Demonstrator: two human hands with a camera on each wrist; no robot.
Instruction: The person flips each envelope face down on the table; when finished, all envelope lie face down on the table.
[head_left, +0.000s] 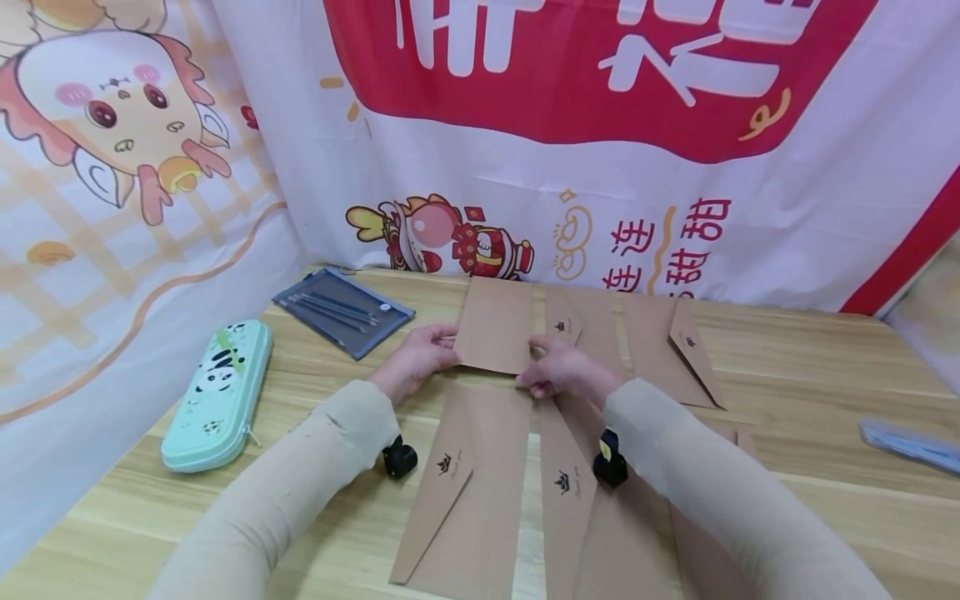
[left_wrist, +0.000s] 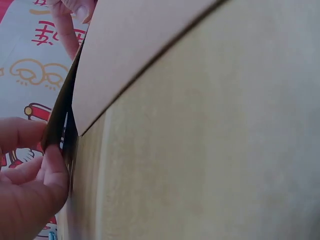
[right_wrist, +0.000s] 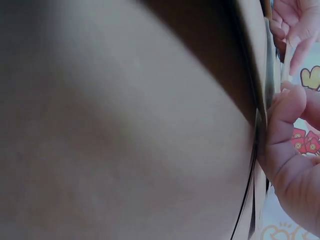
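Envelope [head_left: 495, 323] was pinched at left by my left hand [head_left: 420, 358], right by my right hand [head_left: 566, 368], probably for steadiness.

A white printed cloth [head_left: 465, 162] hangs at 12 o'clock behind a wood-grain tabletop [head_left: 810, 367], its large red panel [head_left: 570, 108] bearing white characters [head_left: 731, 77]. Orange-checked fabric [head_left: 247, 158] with a cartoon creature [head_left: 123, 100] drapes at 10 o'clock. Soft, even light falls across the wood; at 3 o'clock, past a red band [head_left: 903, 254], a blurred pale surface [head_left: 933, 308] is possibly a wall.
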